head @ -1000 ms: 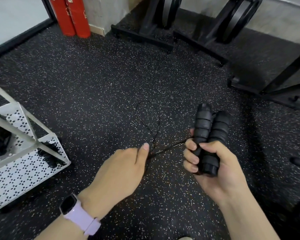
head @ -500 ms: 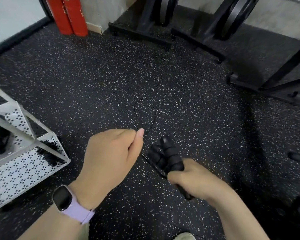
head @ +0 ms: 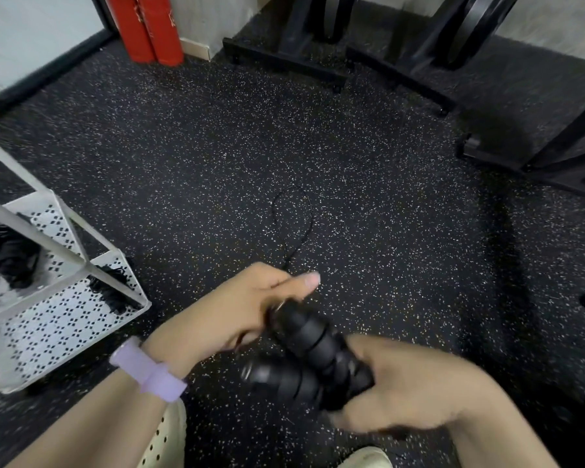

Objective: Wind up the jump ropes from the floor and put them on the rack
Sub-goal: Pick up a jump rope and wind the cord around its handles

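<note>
**Both hands on the jump rope, loop on the floor**

The right hand has its fingers curled round the two black ribbed handles, which lie side by side and point up-left. The left hand touches the upper handle's tip, thumb extended; the thin cord passes into it, but whether it pinches the cord cannot be told from the blurred frame. Beyond the left hand the cord forms a narrow loop on the speckled floor. The white perforated rack stands at the floor's left edge, well apart, with dark rope bundles on it.
</note>
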Demonstrator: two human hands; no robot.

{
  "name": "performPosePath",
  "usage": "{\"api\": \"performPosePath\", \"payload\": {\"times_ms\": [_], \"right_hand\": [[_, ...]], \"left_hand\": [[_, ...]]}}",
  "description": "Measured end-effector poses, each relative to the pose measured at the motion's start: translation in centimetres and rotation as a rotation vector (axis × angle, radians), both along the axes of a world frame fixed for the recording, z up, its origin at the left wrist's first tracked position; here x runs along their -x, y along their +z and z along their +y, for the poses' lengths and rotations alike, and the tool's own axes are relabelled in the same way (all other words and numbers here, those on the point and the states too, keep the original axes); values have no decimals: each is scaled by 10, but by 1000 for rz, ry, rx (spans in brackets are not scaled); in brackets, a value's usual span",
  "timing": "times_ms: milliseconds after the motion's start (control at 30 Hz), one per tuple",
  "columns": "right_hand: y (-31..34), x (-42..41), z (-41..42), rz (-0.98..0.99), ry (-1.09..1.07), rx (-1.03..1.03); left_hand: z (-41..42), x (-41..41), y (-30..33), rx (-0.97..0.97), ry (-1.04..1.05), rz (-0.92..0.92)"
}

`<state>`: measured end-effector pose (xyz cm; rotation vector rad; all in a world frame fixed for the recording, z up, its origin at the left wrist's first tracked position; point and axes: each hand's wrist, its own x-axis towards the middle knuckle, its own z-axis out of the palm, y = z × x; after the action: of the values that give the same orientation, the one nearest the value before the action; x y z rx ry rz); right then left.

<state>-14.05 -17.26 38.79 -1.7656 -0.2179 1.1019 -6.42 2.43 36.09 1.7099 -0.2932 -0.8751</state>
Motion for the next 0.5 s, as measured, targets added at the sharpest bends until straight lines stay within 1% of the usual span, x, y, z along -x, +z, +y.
{"api": "performPosePath", "payload": {"times_ms": [33, 100, 200, 267, 400, 433, 500], "right_hand": [[-1, 0, -6, 11, -100, -112], [-8, 0, -13, 14, -278, -252], [-17, -3, -12, -37, -527, -339], [-21, -6, -8, -44, -657, -383], [-27, -12, 3, -19, -776, -362], [-28, -13, 6, -18, -795, -334], [-31, -14, 10, -45, -812, -251]], "left_hand": [[-1, 1, 4, 73, 78, 65], [-4, 4, 7, 90, 166, 109], [-14, 8, 5, 93, 185, 137], [-23, 10, 3, 71, 193, 87], [-26, 9, -4, 50, 302, 95], [-24, 9, -3, 42, 295, 89], [-21, 11, 1, -13, 218, 42]]}}
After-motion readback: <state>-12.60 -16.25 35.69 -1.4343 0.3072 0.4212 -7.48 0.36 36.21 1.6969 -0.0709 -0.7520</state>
